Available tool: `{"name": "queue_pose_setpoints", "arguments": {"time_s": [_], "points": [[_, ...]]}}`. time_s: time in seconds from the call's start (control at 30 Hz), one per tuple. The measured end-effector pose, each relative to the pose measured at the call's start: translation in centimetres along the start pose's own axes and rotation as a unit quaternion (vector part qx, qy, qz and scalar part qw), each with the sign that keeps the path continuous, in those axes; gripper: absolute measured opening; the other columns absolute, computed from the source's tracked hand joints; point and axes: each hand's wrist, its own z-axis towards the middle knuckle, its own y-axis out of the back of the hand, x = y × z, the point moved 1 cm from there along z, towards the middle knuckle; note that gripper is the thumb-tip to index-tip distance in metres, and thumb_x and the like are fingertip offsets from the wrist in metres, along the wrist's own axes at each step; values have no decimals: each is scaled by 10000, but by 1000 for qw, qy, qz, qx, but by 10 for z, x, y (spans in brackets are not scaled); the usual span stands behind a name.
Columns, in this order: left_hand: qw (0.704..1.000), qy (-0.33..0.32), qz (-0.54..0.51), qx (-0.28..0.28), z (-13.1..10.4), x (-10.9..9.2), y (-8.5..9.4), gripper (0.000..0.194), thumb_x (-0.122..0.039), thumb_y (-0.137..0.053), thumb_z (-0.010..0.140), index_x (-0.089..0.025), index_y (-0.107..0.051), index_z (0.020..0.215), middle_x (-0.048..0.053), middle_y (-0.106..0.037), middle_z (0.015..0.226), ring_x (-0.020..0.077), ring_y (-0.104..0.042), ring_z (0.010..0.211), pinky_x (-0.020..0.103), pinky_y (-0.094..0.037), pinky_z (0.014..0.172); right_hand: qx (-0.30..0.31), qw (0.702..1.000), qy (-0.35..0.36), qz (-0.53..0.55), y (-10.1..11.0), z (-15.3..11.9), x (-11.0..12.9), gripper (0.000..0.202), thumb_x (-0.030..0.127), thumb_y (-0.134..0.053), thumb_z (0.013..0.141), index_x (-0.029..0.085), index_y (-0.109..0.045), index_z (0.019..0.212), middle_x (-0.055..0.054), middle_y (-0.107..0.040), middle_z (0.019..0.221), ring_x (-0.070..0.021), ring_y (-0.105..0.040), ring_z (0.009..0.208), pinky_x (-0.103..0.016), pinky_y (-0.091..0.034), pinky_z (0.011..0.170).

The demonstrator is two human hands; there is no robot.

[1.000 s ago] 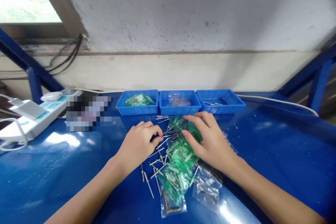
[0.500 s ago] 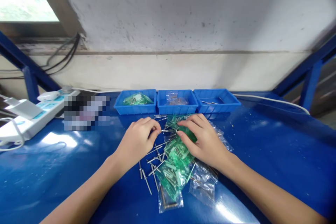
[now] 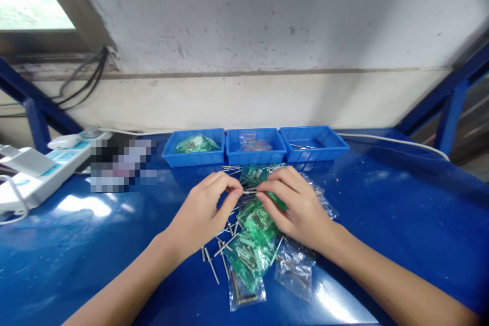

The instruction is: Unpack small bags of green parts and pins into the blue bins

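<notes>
R hand point(image 3: 296, 204) on rivet point(image 3: 250, 192), nr mid bin edge point(image 3: 255, 157).

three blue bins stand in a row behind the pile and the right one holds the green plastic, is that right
Not quite: in the head view, the green plastic lies in the left bin, not the right bin. The three do stand in a row behind the pile.

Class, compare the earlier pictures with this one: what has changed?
The left hand moved right, bringing the rivet in its grip to the right hand, which narrowed its own grip and now seems to pinch the other end. The three trays and the green bags stayed in place.
</notes>
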Motion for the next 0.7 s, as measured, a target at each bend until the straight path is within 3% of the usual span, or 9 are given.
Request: {"name": "queue_pose_setpoints", "arguments": {"time_s": [0.23, 0.37, 0.53, 0.7], "points": [[999, -49, 4, -11, -2, -3, 3, 30, -173, -504, 891, -193, -527, 889, -19, -587, 846, 109, -547, 815, 241, -428, 732, -8, 999, -4, 36, 0, -1, 3, 106, 157, -525, 867, 119, -623, 884, -72, -574, 805, -162, -495, 768, -316, -426, 694], [999, -34, 0, 8, -2, -1, 1, 73, -167, -463, 910, -191, -530, 896, -16, -585, 852, 110, -544, 808, 251, -425, 730, -7, 999, 0, 38, 1, 0, 4, 179, 198, -585, 838, 107, -596, 992, -89, -584, 882, -177, -507, 818, -334, -436, 728], [999, -29, 2, 25, -3, 0, 0, 140, -154, -419, 924, -183, -539, 857, -15, -580, 797, 111, -543, 764, 258, -424, 715, 19, 999, -6, 41, 1, -1, 2, 92, 128, -519, 863, 123, -594, 915, -74, -576, 853, -163, -500, 806, -308, -430, 706], [997, -66, -29, -16, -3, -3, 0, 101, -164, -536, 872, -172, -526, 973, 9, -584, 896, 104, -554, 819, 228, -450, 734, 5, 999, -19, 47, 1, -1, 2, 80, 126, -512, 868, 114, -591, 878, -73, -567, 818, -158, -492, 776, -306, -422, 684]]}}
